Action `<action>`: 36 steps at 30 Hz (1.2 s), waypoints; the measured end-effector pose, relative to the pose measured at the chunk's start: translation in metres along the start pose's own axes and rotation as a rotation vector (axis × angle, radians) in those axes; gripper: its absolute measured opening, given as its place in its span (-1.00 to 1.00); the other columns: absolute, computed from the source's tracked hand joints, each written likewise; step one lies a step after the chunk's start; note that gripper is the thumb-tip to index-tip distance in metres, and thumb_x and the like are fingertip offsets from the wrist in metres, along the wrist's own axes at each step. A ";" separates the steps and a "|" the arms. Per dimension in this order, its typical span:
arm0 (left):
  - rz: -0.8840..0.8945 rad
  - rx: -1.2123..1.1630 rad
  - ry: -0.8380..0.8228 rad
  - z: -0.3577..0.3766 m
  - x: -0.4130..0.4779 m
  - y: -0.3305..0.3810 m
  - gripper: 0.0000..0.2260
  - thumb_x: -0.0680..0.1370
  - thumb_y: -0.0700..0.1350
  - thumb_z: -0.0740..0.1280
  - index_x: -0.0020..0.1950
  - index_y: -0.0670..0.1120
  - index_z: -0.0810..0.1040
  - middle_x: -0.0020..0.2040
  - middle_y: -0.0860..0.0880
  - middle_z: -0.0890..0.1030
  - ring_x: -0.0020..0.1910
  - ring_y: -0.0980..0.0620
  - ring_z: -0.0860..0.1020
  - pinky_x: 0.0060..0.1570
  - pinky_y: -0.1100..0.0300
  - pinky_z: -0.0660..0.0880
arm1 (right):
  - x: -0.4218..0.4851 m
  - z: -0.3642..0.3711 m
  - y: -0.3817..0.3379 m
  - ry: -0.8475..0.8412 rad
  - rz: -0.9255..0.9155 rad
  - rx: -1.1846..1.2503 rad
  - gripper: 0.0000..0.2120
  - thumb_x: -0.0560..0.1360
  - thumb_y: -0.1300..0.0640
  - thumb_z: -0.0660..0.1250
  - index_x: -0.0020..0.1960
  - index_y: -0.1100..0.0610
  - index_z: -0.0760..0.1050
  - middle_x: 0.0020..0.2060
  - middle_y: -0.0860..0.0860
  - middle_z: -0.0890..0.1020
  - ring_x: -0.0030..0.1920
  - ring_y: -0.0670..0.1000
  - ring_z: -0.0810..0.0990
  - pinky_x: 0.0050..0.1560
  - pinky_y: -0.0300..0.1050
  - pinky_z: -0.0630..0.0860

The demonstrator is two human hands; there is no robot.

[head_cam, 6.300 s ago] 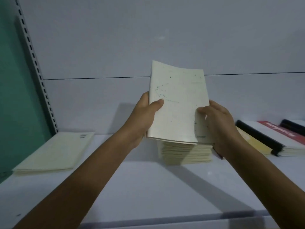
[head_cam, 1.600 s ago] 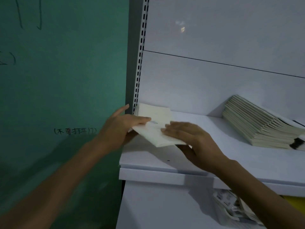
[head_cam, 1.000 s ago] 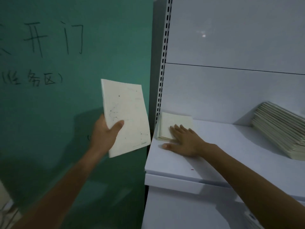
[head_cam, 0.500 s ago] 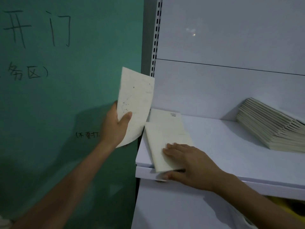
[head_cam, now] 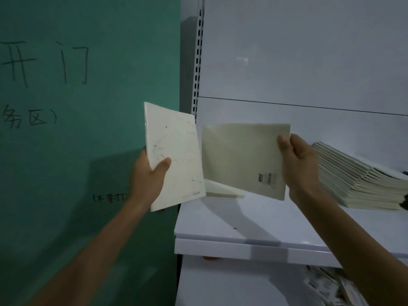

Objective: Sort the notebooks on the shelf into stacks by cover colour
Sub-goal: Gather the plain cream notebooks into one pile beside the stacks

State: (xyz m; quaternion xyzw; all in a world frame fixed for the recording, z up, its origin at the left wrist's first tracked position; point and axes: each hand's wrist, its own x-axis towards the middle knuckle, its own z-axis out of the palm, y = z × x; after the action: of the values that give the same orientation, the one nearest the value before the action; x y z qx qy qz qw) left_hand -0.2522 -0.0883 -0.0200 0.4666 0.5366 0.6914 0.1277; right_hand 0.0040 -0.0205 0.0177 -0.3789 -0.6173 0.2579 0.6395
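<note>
While the left hand (head_cam: 150,180) grips a white dotted notebook (head_cam: 176,155) just off the left end of the shelf (head_cam: 242,228), the right hand (head_cam: 302,166) pinches a cream notebook (head_cam: 242,160) above that shelf, over a flat notebook (head_cam: 223,192) lying on it, with a slanting stack (head_cam: 362,182) farther right on the shelf.

Green wall (head_cam: 132,51) with black handwritten characters (head_cam: 64,62), beside a slotted metal upright (head_cam: 197,74)
</note>
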 end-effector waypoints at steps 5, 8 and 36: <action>-0.078 -0.145 -0.051 0.012 -0.004 0.013 -0.78 0.55 -0.25 0.32 0.16 -0.04 0.47 -0.02 0.17 0.58 -0.04 0.18 0.55 -0.13 0.24 0.48 | -0.017 0.028 -0.007 0.090 -0.253 -0.091 -0.77 0.63 0.08 0.15 -0.15 0.13 0.44 -0.36 -0.07 0.47 -0.36 -0.14 0.42 -0.34 -0.25 0.38; -0.129 -0.247 -0.099 0.024 -0.007 0.025 -0.80 0.55 -0.23 0.33 0.16 -0.05 0.49 0.01 0.05 0.62 -0.02 0.08 0.60 -0.12 0.16 0.54 | -0.040 0.047 -0.002 0.015 -0.508 -0.262 -0.79 0.63 0.06 0.15 0.10 0.06 0.54 -0.36 -0.08 0.54 -0.43 -0.25 0.43 -0.44 -0.34 0.39; -0.261 -0.387 -0.617 0.224 -0.184 0.135 -0.80 0.57 -0.17 0.30 0.15 0.05 0.46 0.08 0.06 0.63 0.04 0.08 0.62 0.03 0.12 0.58 | -0.123 -0.239 0.031 -0.067 -0.007 -0.402 -0.21 0.37 -0.46 0.19 0.48 -0.16 0.11 0.49 -0.16 0.17 0.46 -0.14 0.17 0.37 -0.07 0.28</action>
State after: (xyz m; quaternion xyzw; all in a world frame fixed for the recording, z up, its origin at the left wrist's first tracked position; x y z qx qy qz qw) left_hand 0.0648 -0.1259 0.0008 0.5478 0.3872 0.5850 0.4557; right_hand 0.2307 -0.1400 -0.0688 -0.4878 -0.6785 0.1398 0.5311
